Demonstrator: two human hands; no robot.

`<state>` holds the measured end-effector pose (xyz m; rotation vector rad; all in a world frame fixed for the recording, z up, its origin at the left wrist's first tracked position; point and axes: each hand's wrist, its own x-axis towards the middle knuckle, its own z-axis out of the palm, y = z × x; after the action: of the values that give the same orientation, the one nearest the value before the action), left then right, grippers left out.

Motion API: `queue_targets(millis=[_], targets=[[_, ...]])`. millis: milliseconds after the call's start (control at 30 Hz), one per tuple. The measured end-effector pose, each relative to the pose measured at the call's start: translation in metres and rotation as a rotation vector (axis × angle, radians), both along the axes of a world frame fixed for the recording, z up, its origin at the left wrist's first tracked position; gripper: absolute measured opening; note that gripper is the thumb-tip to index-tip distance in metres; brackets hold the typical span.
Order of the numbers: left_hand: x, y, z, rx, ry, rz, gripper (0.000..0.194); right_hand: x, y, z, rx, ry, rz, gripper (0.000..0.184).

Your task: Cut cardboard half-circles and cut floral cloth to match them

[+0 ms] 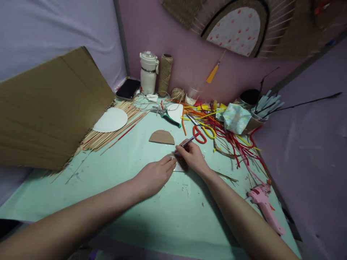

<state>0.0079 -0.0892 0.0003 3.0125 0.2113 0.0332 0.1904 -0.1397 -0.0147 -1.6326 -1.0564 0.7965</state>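
My right hand point(193, 157) is closed around a thin pen-like tool point(188, 141), whose tip points down at a small piece of cardboard point(178, 167) lying on the pale green table point(130, 187). My left hand point(155, 175) lies flat beside it, fingers pressed on the piece's left edge. The piece is mostly hidden under both hands. A brown half-round cardboard cutout point(162, 137) lies just beyond the hands.
A big cardboard sheet point(46, 108) leans at left over a bundle of thin sticks point(114, 131) and a white half-disc point(110, 120). Scissors point(202, 131), pliers point(168, 116), pipe cleaners point(235, 141), twine spool point(165, 75), flask point(148, 72), phone point(128, 88), pink glue gun point(264, 204) at right.
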Motion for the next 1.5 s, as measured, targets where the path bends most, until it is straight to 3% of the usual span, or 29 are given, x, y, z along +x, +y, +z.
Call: queue_targets(millis=[267, 1167, 1500], targets=[[-0.001, 0.0004, -0.0062, -0.038, -0.05, 0.01, 0.048, -0.001, 0.0007, 0.0042, -0.041, 0.0, -0.004, 0.022], [-0.0005, 0.0, -0.0004, 0.001, 0.009, 0.001, 0.046, -0.0025, -0.0011, 0.0022, -0.04, -0.091, 0.024, 0.021], [-0.001, 0.0002, -0.0014, 0.018, 0.002, -0.003, 0.046, -0.0029, -0.0023, -0.0004, -0.004, 0.0, -0.012, 0.023]])
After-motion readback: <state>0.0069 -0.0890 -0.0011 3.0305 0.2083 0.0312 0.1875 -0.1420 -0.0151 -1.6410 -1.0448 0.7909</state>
